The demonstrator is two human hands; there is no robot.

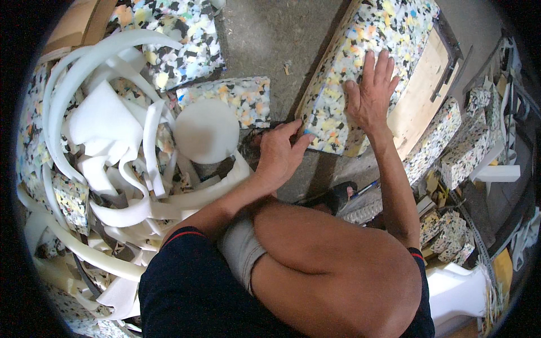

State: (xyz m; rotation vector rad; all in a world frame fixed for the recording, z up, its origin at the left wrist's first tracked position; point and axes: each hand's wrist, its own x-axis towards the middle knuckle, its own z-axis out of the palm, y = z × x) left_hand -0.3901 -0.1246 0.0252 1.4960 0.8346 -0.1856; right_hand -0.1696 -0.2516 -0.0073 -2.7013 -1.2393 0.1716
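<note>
Speckled rebonded-foam block point(360, 62) lies on a wooden board point(420, 104) over the concrete floor point(270, 39), its long axis running from the near-left corner, close to the squatting person's knee, up toward the far right. Right hand point(371, 93) rests flat on the block's top face, fingers spread and extended, gripping nothing. Left hand point(280, 155) is the nearer one to the block's near-left lower corner: fingers curled, with fingertips point(301, 135) pinched against that corner at a blue mark; whether they hold a small tool cannot be told. White foam disc point(206, 130) lies just left of this hand.
</note>
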